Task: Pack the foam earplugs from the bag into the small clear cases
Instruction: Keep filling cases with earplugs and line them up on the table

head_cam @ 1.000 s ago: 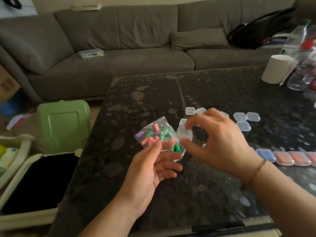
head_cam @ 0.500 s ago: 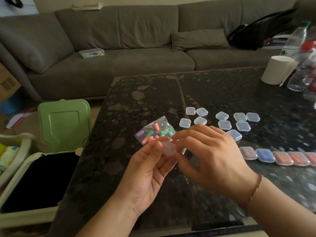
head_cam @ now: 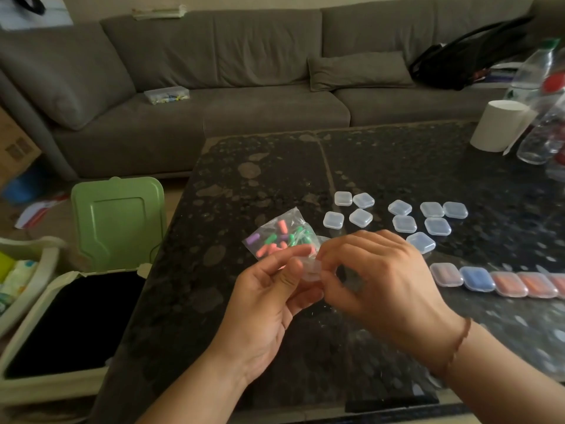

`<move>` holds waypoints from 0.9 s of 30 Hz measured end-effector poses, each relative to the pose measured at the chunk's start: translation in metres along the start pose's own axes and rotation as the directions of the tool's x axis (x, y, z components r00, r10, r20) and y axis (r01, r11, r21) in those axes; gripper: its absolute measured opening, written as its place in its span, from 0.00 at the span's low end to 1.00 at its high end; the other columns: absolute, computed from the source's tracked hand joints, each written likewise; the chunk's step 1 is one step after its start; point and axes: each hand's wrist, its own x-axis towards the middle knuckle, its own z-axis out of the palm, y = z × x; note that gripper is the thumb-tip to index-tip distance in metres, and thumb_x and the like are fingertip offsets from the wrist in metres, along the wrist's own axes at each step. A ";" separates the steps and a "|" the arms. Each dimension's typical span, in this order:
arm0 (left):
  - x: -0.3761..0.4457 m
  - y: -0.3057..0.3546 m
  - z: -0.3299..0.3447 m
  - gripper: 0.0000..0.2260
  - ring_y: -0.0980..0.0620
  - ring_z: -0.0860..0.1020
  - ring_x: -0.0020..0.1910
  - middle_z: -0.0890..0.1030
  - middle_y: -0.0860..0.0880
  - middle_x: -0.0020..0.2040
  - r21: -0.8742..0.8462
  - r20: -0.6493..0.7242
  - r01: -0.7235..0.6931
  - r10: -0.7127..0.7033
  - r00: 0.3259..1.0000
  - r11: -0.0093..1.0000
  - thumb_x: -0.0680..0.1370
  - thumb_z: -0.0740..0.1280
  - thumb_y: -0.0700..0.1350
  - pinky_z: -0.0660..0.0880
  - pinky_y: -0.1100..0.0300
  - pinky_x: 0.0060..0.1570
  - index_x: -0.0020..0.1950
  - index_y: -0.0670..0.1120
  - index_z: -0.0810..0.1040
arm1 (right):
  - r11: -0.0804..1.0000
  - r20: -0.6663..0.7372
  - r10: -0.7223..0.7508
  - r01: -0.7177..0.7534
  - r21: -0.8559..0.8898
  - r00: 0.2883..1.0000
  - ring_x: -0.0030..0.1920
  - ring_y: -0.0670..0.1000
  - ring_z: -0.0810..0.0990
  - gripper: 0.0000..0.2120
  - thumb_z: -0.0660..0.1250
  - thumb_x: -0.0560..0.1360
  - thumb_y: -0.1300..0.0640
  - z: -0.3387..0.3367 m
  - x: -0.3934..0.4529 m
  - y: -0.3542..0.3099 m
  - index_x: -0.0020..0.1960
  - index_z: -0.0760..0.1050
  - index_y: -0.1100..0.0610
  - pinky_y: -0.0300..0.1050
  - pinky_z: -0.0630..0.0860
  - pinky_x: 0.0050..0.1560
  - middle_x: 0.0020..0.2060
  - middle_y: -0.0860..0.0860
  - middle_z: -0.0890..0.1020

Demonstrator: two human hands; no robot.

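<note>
Nearest, above the dark speckled desk [head_cam: 214, 301], both hands meet on one small clear case [head_cam: 311, 267]. The left hand [head_cam: 269, 301] pinches it from the left between thumb and fingers, and the right hand [head_cam: 382, 280] grips its right side with curled fingertips; whether its lid is open or shut cannot be told. The case looks light, stiff and slick, so it probably wants a pinch across its edges, with a thumbnail at the seam to pry the lid.

Just behind the hands lies the bag [head_cam: 281, 237], thin crinkly plastic that seems to touch the left fingertips, holding the foam earplugs [head_cam: 269, 244] in pink, green and purple. Those are soft and squashy, likely to spring back and roll, best picked singly by the middle.

To the right, a row of filled cases [head_cam: 495, 281] runs toward the desk's edge. Farther off, a loose cluster of empty cases [head_cam: 403, 217] waits. Beyond, a white paper roll [head_cam: 498, 125] stands far right, before a grey sofa [head_cam: 244, 87].
</note>
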 end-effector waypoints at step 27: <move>0.027 0.014 -0.015 0.16 0.51 0.80 0.38 0.82 0.46 0.38 -0.224 -0.463 0.033 -0.136 0.876 0.974 0.84 0.59 0.52 0.75 0.55 0.45 0.56 0.42 0.81 | 0.760 0.362 0.638 -0.479 -0.441 0.680 0.41 0.55 0.80 0.17 0.52 0.82 0.45 0.045 0.026 0.008 0.50 0.79 0.50 0.49 0.80 0.42 0.39 0.49 0.79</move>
